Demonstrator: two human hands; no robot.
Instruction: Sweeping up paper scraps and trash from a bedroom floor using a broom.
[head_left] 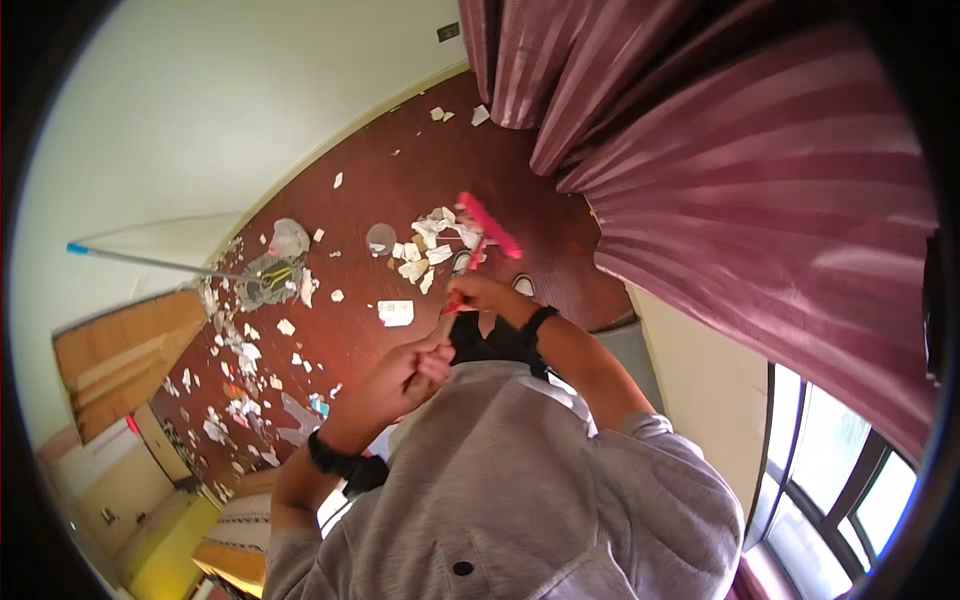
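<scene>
A broom with a bright pink-red head (489, 226) stands over the floor just ahead of my feet. My right hand (480, 294) is wrapped round its handle lower down, nearer the head. Closer to my chest, my left hand (418, 368) is closed round the upper part of the handle; my fingers hide its end. Beside the broom head, on its left, lies a pile of crumpled white paper scraps (430, 245). A clear round plastic piece (380, 239) rests left of that pile, and a white flat packet (396, 313) lies nearer to me.
Scraps litter the dark red floor (350, 260), thickest on the left. A mop (268, 282) with a grey pole leans at the left wall near a plastic bag (290, 238). A wooden board (128, 355) is at far left. Long pink curtains (740, 190) hang on the right.
</scene>
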